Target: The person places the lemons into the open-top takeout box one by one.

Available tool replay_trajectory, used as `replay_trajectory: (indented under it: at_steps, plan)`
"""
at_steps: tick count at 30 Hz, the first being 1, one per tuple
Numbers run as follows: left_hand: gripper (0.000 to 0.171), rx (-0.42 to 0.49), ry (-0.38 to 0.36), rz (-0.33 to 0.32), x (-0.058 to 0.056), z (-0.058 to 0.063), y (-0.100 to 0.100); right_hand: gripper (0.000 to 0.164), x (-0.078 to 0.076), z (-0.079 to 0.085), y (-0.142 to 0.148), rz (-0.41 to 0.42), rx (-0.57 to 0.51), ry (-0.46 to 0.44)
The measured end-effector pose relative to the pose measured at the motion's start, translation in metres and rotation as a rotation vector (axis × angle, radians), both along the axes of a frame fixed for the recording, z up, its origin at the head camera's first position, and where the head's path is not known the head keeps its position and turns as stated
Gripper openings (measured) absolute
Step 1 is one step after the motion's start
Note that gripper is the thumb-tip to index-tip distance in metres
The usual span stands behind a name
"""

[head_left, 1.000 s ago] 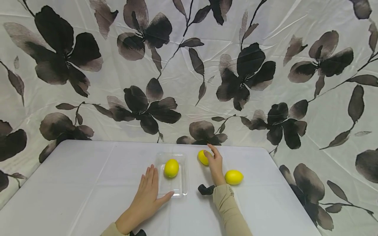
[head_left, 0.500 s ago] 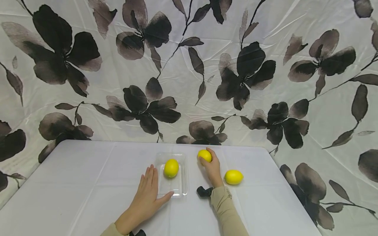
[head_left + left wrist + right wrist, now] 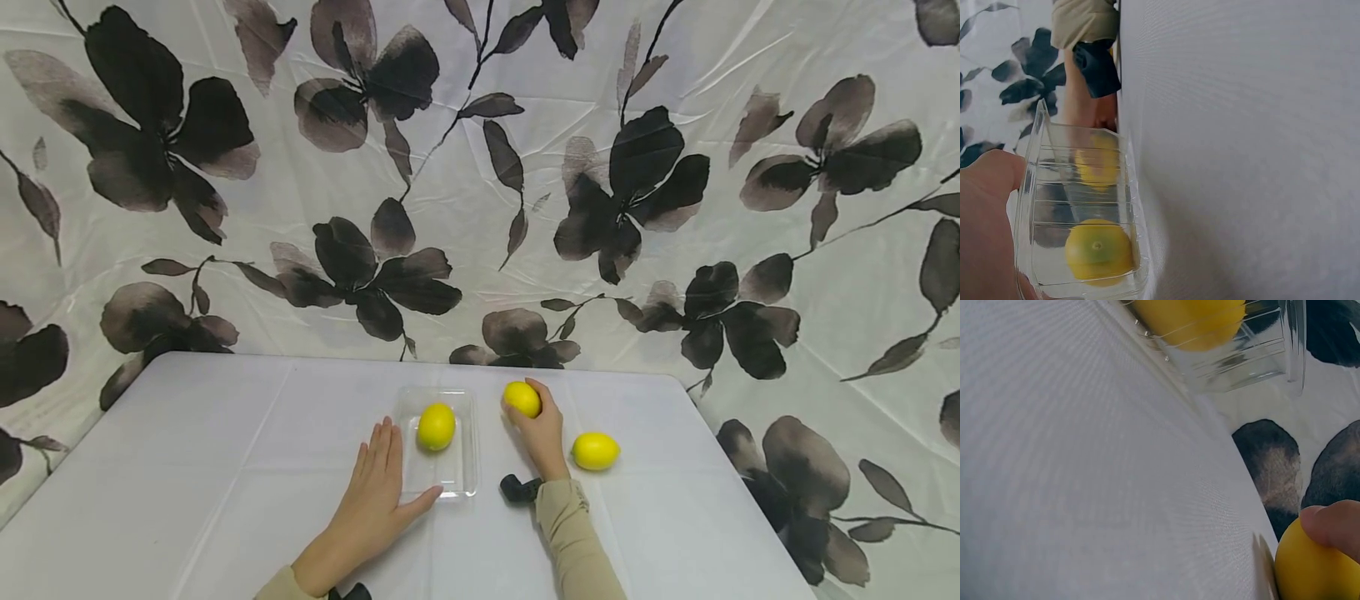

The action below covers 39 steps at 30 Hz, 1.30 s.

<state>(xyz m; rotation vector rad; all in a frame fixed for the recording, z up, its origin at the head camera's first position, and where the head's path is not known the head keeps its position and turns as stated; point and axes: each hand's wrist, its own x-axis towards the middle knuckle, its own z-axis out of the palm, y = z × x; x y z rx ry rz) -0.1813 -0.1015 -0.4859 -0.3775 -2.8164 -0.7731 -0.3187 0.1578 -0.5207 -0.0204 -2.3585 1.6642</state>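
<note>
Head view, R hand (image 3: 543, 429): now curled rnd far lemon (image 3: 522, 399), looser 1s ago
L hand (image 3: 375, 492): flat, fingers straight, touching clear tray (image 3: 471, 454)
Far lemon: grasp prob. made; lifted? can't tell

On the counter (image 3: 187, 467), a tray (image 3: 475, 442) stands near the middle with one lemon (image 3: 436, 427) in it, the left hand (image 3: 375, 504) along its left side. Right of the tray, towards the back edge, a second lemon (image 3: 521, 399) sits in the right hand (image 3: 544, 427), and a third lemon (image 3: 596, 451) lies further right and nearer the front. A cloth (image 3: 495, 183) hangs behind.
</note>
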Motion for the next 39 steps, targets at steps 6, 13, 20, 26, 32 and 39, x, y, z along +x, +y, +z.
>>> replay_trajectory:
  at_steps: [6, 13, 20, 26, 32, 39]
  plan:
    - [0.107, 0.002, 0.006, -0.001, -0.003, 0.002, -0.002, 0.059, 0.0, 0.003, -0.003, -0.002, 0.017, 0.039]
    - [0.107, 0.002, 0.014, -0.005, -0.004, 0.001, -0.004, 0.058, 0.002, 0.004, -0.008, -0.026, 0.012, 0.043]
    - [0.107, -0.001, 0.008, -0.015, -0.003, -0.001, -0.005, 0.054, 0.009, 0.014, -0.015, -0.021, 0.006, 0.077]
    - [0.106, 0.003, 0.006, -0.013, -0.001, 0.001, -0.005, 0.055, 0.014, 0.022, -0.018, 0.018, -0.002, 0.1]
    - [0.106, -0.002, -0.001, -0.007, 0.003, 0.001, -0.003, 0.056, 0.018, 0.038, -0.022, 0.065, -0.037, 0.101]
    - [0.108, 0.005, -0.002, -0.004, 0.007, -0.001, -0.001, 0.056, 0.038, 0.073, -0.037, 0.156, -0.073, 0.11]
